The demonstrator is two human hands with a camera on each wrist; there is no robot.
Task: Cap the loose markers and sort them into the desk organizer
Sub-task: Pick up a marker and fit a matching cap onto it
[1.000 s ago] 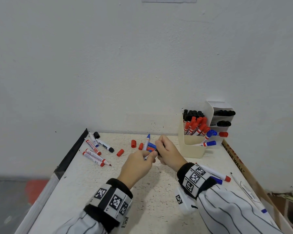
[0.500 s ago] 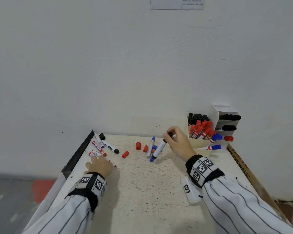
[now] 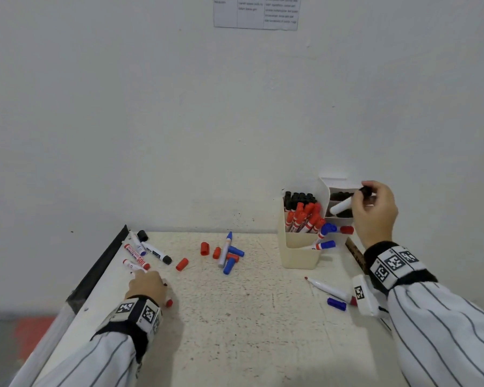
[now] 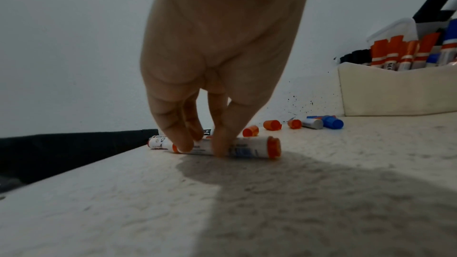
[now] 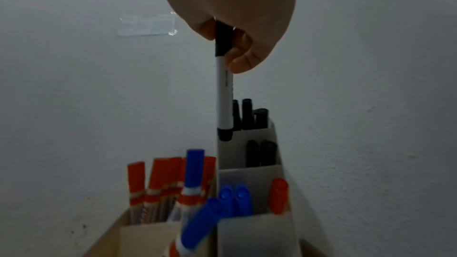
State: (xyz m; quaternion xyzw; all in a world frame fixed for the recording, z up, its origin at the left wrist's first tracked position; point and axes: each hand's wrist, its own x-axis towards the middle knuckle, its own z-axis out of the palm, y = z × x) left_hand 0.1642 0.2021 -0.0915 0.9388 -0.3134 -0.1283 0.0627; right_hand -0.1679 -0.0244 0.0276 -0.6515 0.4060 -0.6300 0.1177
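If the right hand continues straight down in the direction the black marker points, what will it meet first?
Probably the top rear compartment of the organizer, where black markers already stand. The marker in the right hand hangs with its lower end at that compartment's front edge; depth is unclear, so it may touch that wall first.

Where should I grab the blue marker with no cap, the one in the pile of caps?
Pinch the blue marker around the middle of its white barrel, coming down from above. It lies flat with its bare blue tip pointing at the wall, and loose caps crowd its near end, so the mid-barrel looks like the clearest, ink-free spot.
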